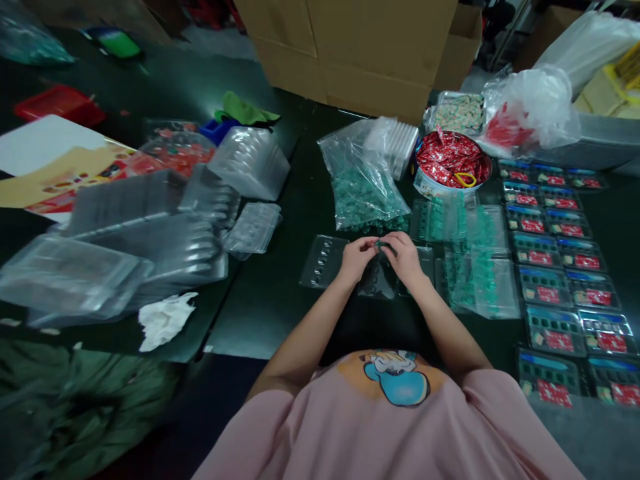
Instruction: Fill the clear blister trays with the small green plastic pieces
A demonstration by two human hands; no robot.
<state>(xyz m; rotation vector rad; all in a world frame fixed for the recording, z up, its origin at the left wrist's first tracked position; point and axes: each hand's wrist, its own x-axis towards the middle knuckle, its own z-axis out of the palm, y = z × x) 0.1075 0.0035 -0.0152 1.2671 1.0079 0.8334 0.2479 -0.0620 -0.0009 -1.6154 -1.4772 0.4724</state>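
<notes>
You have two hands on the job, one left hand (357, 257) and one right hand (404, 257), with one small green piece (379, 244) between them. Around them you can count at least three clear trays (311, 265). To your right, you have fifteen packed trays (543, 283): two columns of seven, plus one extra at the far end. The green-filled trays (463, 270) beside your right hand overlap too much to count. You have one bag (363, 177) of green pieces and one round tin (447, 187), its red packets (445, 157) too many to number. Leftward, you have one crumpled tissue (165, 320), one green cloth (245, 109) and one red tray (60, 105).
</notes>
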